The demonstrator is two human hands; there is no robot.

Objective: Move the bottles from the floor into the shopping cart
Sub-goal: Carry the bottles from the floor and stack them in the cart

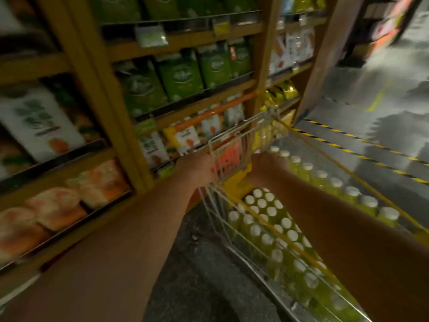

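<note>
Bottles (270,211) fill the cart (220,228) below the fingers.
Left hand (199,169) and right hand (267,162) at its wire flap (232,154); grip too blurred to tell.

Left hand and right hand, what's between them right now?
In the head view, the cart's wire flap, with a red panel, stands between the left hand and the right hand.
</note>
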